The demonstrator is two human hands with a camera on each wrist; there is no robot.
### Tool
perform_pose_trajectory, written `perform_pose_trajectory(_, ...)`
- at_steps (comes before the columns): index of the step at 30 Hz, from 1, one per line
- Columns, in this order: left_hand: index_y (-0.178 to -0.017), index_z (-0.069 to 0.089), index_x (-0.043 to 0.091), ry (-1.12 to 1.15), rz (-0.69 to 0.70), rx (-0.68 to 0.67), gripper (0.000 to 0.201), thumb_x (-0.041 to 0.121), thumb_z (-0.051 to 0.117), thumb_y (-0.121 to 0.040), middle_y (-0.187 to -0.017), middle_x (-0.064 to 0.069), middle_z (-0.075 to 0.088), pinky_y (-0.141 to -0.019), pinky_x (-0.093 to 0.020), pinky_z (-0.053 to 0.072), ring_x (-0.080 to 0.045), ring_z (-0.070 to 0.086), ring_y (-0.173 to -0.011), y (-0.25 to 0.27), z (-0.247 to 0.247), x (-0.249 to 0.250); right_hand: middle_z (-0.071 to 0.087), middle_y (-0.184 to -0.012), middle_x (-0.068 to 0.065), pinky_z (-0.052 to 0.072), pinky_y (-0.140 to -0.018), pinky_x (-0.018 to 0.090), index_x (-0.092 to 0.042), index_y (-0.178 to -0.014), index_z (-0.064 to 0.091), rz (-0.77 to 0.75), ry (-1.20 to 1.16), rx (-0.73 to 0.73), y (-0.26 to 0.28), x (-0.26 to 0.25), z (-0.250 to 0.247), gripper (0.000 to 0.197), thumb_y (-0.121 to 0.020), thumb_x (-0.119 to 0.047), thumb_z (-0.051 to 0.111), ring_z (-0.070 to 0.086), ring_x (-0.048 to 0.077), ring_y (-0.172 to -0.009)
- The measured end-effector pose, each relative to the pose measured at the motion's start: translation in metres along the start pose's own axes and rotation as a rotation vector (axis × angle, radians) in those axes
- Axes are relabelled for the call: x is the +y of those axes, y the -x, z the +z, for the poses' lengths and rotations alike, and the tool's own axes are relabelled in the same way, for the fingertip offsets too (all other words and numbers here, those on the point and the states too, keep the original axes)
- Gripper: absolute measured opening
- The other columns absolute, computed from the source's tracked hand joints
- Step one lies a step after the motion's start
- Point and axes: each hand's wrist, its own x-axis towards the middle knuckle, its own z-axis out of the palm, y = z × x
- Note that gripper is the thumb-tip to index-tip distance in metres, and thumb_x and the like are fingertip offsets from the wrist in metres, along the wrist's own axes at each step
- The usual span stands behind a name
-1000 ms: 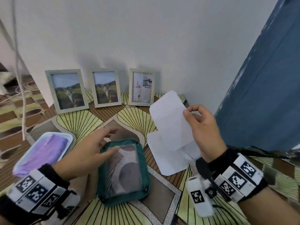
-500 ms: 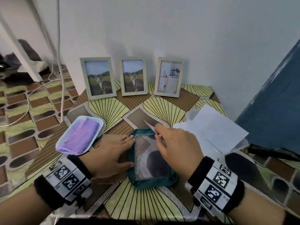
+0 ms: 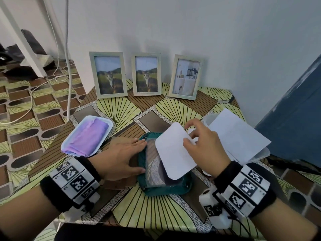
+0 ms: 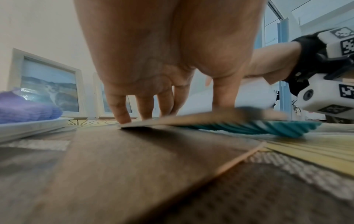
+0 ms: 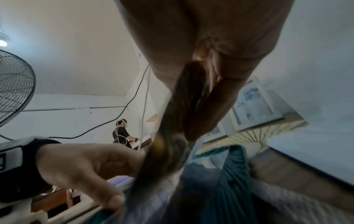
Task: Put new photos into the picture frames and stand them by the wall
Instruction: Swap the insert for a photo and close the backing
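Observation:
Three pale frames stand against the wall: two with cat photos (image 3: 108, 74) (image 3: 146, 73) and one with a room picture (image 3: 185, 76). On the table lies a teal cloth (image 3: 166, 190) with a flat patterned pane (image 3: 154, 169) on it. My right hand (image 3: 188, 134) pinches a white-backed photo (image 3: 173, 150) by its right edge, just above the pane. The right wrist view shows this photo (image 5: 172, 136) blurred and nearly edge-on. My left hand (image 3: 121, 155) lies flat with straight fingers (image 4: 118, 112) on a thin brown board (image 4: 191, 118) at the cloth's left edge.
A white tray (image 3: 69, 150) with a purple cloth (image 3: 86, 136) sits left of my left hand. Loose white sheets (image 3: 238, 136) lie at the right, next to a blue panel (image 3: 295, 110). Cables (image 3: 68, 49) hang by the wall at the left.
My right hand has brought the photo down from the raised position at the right to just over the pane. My left hand has settled flat at the cloth's left edge.

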Motion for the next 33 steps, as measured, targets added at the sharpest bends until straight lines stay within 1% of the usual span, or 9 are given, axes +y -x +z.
perform_pose_trajectory(3, -0.157, 0.01, 0.024, 0.005, 0.003, 0.02, 0.093, 0.065, 0.055, -0.086, -0.163, 0.009, 0.016, -0.113, -0.017, -0.004, -0.004, 0.005, -0.149, 0.0, 0.001, -0.001, 0.058, -0.09, -0.002, 0.035, -0.069, 0.027, -0.021, -0.113, 0.06, 0.053, 0.12, -0.128, 0.001, 0.009, 0.009, 0.026, -0.087, -0.018, 0.06, 0.052, 0.012, -0.078)
perform_pose_trajectory(5, -0.157, 0.011, 0.025, 0.014, 0.002, 0.03, 0.093, 0.065, 0.056, -0.086, -0.163, 0.01, 0.017, -0.111, -0.015, -0.005, -0.003, 0.006, -0.149, 0.0, 0.0, -0.001, 0.062, -0.109, -0.001, 0.04, -0.086, 0.027, -0.018, -0.125, 0.059, 0.051, 0.215, -0.191, 0.001, 0.012, 0.015, 0.039, -0.087, -0.024, 0.063, 0.054, 0.019, -0.103)
perform_pose_trajectory(7, -0.157, 0.012, 0.026, 0.012, 0.007, 0.036, 0.093, 0.065, 0.056, -0.086, -0.163, 0.011, 0.016, -0.109, -0.012, -0.006, -0.002, 0.006, -0.148, 0.0, 0.0, -0.001, 0.059, -0.131, -0.001, 0.039, -0.102, 0.032, -0.018, -0.134, 0.055, 0.018, 0.333, -0.241, 0.003, 0.011, 0.02, 0.05, -0.087, -0.036, 0.063, 0.049, 0.021, -0.123)
perform_pose_trajectory(12, -0.157, 0.015, 0.025, -0.01, 0.024, 0.059, 0.093, 0.066, 0.057, -0.085, -0.161, 0.01, 0.022, -0.116, -0.018, 0.003, -0.005, 0.014, -0.147, 0.0, -0.004, 0.001, 0.061, -0.124, 0.0, 0.045, -0.091, 0.038, -0.023, -0.128, 0.056, -0.057, 0.597, -0.313, 0.002, 0.001, 0.027, 0.056, -0.087, -0.06, 0.053, 0.055, 0.024, -0.116)
perform_pose_trajectory(18, -0.157, 0.018, 0.024, -0.031, 0.013, 0.051, 0.093, 0.066, 0.057, -0.084, -0.16, 0.01, 0.025, -0.12, -0.024, 0.009, -0.006, 0.017, -0.146, 0.001, -0.005, 0.002, 0.063, -0.118, 0.001, 0.044, -0.081, 0.036, -0.025, -0.126, 0.053, -0.081, 0.71, -0.356, -0.002, 0.0, 0.032, 0.06, -0.086, -0.069, 0.046, 0.057, 0.025, -0.108)
perform_pose_trajectory(22, -0.157, 0.018, 0.025, -0.028, 0.004, 0.048, 0.093, 0.065, 0.059, -0.084, -0.16, 0.009, 0.026, -0.118, -0.024, 0.008, -0.007, 0.017, -0.147, 0.001, -0.006, 0.003, 0.064, -0.102, 0.0, 0.04, -0.067, 0.033, -0.029, -0.116, 0.05, -0.103, 0.688, -0.307, 0.0, 0.002, 0.03, 0.057, -0.081, -0.074, 0.047, 0.059, 0.024, -0.095)
perform_pose_trajectory(25, -0.157, 0.019, 0.024, -0.036, 0.007, 0.051, 0.09, 0.061, 0.059, -0.086, -0.16, 0.01, 0.026, -0.117, -0.022, 0.005, -0.007, 0.017, -0.147, 0.002, -0.006, 0.003, 0.057, -0.107, -0.002, 0.046, -0.076, 0.035, -0.031, -0.115, 0.052, -0.099, 0.662, -0.308, -0.001, 0.002, 0.029, 0.06, -0.077, -0.077, 0.049, 0.054, 0.021, -0.101)
perform_pose_trajectory(29, -0.157, 0.017, 0.025, -0.038, 0.001, 0.034, 0.073, 0.055, 0.045, -0.096, -0.162, 0.01, 0.022, -0.122, -0.031, 0.008, -0.008, 0.014, -0.149, 0.002, -0.007, 0.005, 0.048, -0.119, 0.0, 0.047, -0.088, 0.04, -0.031, -0.124, 0.051, -0.106, 0.659, -0.327, -0.002, 0.001, 0.03, 0.065, -0.078, -0.075, 0.05, 0.044, 0.023, -0.113)
perform_pose_trajectory(33, -0.157, 0.012, 0.03, -0.029, -0.057, -0.049, 0.089, 0.077, 0.036, -0.086, -0.163, 0.014, 0.013, -0.123, -0.04, 0.008, -0.006, 0.006, -0.149, 0.002, -0.007, 0.006, 0.046, -0.129, 0.0, 0.044, -0.095, 0.043, -0.029, -0.129, 0.048, -0.118, 0.653, -0.353, -0.002, 0.002, 0.03, 0.066, -0.081, -0.074, 0.047, 0.039, 0.023, -0.121)
